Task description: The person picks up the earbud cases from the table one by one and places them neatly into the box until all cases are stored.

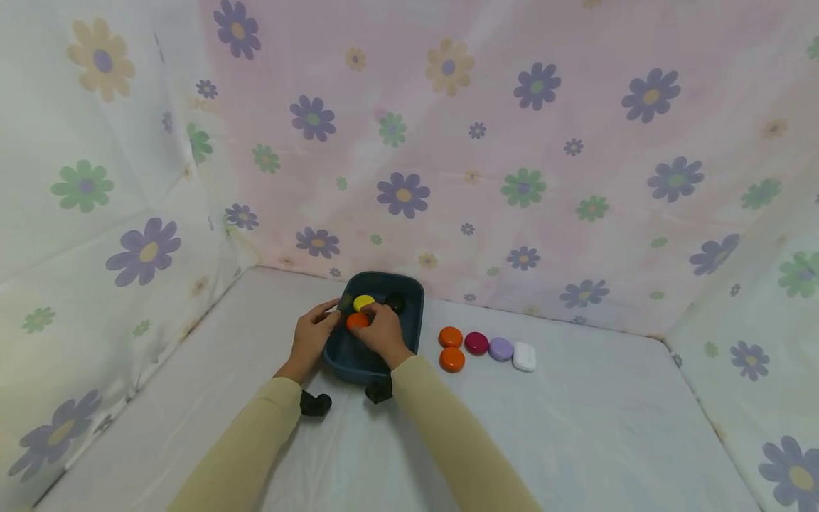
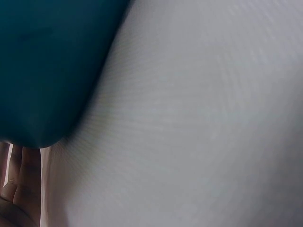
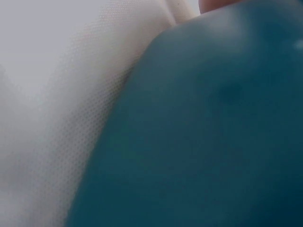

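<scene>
A dark teal, rounded rectangular tub (image 1: 358, 370) stands on the white-covered table. My right hand (image 1: 385, 333) reaches into it and pinches a round, glossy orange disc (image 1: 356, 322) between thumb and fingers. Just behind that disc lies a yellow one (image 1: 363, 303), and a black disc (image 1: 395, 304) is at the tub's far right. My left hand (image 1: 313, 336) is at the tub's left side, its fingertips right at the rim. In the left wrist view its fingers (image 2: 29, 172) reach straight toward the tub's teal wall (image 2: 52, 71). The right wrist view is mostly filled by teal wall (image 3: 199, 132).
Right of the tub lie two orange discs, one farther back (image 1: 451, 337) and one nearer (image 1: 452, 360). Beside them are a dark red disc (image 1: 476, 343), a lilac disc (image 1: 501, 349) and a white rounded case (image 1: 525, 357). Flower-printed cloth (image 1: 448, 178) walls the table's back and sides.
</scene>
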Motion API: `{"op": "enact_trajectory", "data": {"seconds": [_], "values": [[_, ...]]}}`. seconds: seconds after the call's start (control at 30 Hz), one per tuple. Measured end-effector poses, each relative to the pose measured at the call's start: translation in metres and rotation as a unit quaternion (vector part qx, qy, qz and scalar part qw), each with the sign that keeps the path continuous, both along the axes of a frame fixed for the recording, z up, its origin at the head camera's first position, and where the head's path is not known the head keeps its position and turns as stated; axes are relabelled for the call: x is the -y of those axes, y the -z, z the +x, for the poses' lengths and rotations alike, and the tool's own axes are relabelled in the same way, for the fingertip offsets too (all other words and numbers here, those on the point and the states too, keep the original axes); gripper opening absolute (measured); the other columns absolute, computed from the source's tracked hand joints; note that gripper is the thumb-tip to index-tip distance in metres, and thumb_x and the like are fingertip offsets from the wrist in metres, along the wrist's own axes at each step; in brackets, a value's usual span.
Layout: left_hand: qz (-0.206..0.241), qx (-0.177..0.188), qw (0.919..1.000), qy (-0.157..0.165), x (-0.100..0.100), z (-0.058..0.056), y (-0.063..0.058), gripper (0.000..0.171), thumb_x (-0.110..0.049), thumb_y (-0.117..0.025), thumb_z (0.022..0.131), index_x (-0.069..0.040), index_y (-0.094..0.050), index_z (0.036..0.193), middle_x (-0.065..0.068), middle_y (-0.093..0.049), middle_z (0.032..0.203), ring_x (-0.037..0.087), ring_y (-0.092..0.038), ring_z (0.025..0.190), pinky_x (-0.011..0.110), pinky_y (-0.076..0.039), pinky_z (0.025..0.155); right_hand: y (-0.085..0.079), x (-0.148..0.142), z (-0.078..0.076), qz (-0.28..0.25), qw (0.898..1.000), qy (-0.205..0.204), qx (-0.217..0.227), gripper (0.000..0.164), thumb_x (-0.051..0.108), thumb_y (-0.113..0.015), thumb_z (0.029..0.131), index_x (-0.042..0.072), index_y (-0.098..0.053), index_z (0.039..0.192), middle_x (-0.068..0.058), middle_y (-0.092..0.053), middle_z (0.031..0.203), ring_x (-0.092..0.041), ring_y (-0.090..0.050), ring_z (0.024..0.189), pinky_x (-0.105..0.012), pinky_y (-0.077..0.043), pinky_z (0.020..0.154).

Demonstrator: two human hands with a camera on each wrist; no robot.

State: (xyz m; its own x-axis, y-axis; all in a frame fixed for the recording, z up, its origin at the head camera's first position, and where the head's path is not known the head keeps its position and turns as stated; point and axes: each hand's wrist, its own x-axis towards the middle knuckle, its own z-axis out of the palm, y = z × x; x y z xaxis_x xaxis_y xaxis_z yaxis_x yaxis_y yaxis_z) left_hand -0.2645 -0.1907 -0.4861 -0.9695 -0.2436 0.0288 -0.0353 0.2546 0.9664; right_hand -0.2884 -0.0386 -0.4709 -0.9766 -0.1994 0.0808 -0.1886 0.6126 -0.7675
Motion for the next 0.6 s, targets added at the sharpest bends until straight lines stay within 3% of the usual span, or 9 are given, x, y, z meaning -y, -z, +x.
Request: {"op": "enact_trajectory", "data": {"seconds": [0.33,0.6], "values": [[-0.007,0.001,0.9999,-0.009,0.0014,0.001,-0.0014,0.037,-0.031,-0.056,0.096,-0.02,-0.061,0.131,0.017,-0.068,0.114,0.024,-0.061,0.103,0.03,-0.046,0.088,-0.0006,0.0011,-0.0021,0.005,1.0,-0.016,0.004,0.038,0.02,-0.074,0.084,0.004,-0.066,0.118,-0.013,-0.064,0.118,-0.025,-0.059,0.105,-0.039,-0.049,0.094],[0.003,0.004,1.0,-0.001,0.0007,0.0007,0.0001,0.038,-0.031,-0.056,0.096,-0.02,-0.061,0.132,0.017,-0.067,0.117,0.025,-0.06,0.106,0.037,-0.047,0.093,0.006,0.0025,-0.0063,0.03,0.999,-0.015,0.024,0.041,0.018,-0.074,0.085,0.009,-0.064,0.124,-0.01,-0.063,0.125,-0.023,-0.058,0.111,-0.037,-0.046,0.099]]}}
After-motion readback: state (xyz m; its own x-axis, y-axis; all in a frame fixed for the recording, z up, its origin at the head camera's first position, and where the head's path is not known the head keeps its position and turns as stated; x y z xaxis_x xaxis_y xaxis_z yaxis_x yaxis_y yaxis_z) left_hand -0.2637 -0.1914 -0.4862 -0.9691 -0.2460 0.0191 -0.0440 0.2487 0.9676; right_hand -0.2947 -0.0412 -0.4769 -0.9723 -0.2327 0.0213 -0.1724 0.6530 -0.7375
